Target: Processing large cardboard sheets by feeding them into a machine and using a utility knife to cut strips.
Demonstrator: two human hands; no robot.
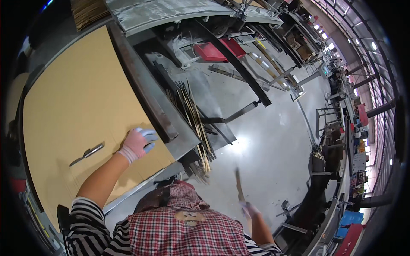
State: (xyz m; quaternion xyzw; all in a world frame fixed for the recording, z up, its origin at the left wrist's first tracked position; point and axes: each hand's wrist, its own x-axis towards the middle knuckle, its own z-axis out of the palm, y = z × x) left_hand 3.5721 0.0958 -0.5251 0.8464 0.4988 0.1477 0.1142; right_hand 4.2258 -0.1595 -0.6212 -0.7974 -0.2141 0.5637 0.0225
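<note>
My left hand (136, 144), in a pink glove with blue-grey fingertips, rests on a large tan cardboard sheet (81, 94) near its right edge. Its fingers are spread a little and hold nothing. Left of that hand, a utility knife (93, 150) with a grey handle lies on the sheet. Out to the right, over the floor, my right hand (250, 210) is closed round the lower end of a narrow brown strip (238, 184). The strip looks like cardboard, and motion blurs both it and the hand.
A dark metal bar (139, 87) runs along the sheet's right side. Thin strips (194, 121) hang in a bundle beyond the table's corner. Farther off are a red tray (220, 50) and a grey metal machine bed (166, 13). Shelving and a blue bin (351, 222) line the right.
</note>
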